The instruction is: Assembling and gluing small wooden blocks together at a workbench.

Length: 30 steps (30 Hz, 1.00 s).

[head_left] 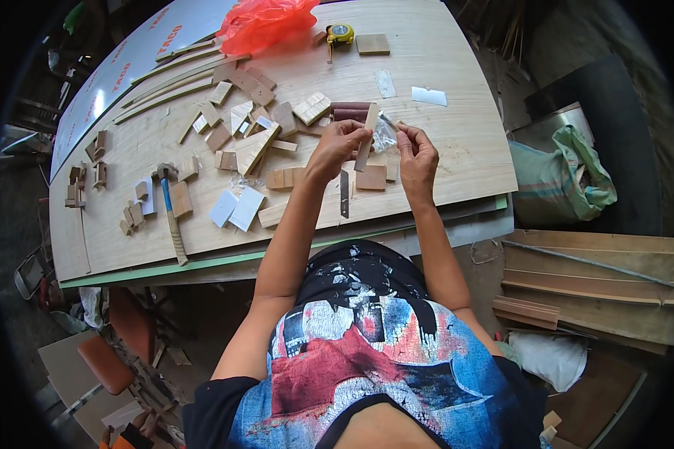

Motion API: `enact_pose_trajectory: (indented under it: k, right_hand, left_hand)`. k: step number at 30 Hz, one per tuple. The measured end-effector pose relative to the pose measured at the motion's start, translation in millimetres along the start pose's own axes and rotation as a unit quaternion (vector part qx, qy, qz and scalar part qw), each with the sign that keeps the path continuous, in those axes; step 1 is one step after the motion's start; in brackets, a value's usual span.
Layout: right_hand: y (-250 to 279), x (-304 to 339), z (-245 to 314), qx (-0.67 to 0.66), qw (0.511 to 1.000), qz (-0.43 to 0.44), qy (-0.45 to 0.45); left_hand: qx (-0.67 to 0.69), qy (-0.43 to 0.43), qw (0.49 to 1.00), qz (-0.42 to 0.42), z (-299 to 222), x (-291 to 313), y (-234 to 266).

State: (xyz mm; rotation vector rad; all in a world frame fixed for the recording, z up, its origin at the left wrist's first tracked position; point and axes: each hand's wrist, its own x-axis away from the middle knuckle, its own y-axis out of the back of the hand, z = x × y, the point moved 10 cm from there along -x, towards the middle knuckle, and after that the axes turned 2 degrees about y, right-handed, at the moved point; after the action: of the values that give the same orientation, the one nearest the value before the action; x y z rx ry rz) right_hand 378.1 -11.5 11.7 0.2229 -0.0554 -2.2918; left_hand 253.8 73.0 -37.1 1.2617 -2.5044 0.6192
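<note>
My left hand (339,144) pinches a narrow wooden strip (367,138), held upright above the plywood worktop (442,161). My right hand (416,152) grips a small clear plastic bag (384,135) between thumb and fingers, right beside the strip. Both hands hover close together over small wooden blocks (370,177). A dark flat blade (344,194) lies on the board just below my left hand.
Several cut wood pieces (253,123) are scattered left of my hands. A hammer (172,213) lies at left, a yellow tape measure (340,33) and a red plastic bag (266,21) at the far edge. Planks (591,277) and a green sack (565,176) sit at right.
</note>
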Motion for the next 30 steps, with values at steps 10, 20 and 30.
enact_pose_trajectory:
  k: [10,20,30]
  right_hand:
    - [5,2,33,0.214,0.963,-0.064,0.152]
    - [7,1,29,0.291,0.943,-0.07,0.145]
    - [9,2,29,0.306,0.935,-0.09,0.155]
  left_hand:
    - [-0.047,-0.022,0.999,0.011,-9,3,-6]
    - [-0.05,-0.026,0.998,0.018,-10,2,-7]
    - [-0.035,-0.011,0.998,0.053,-9,4,-12]
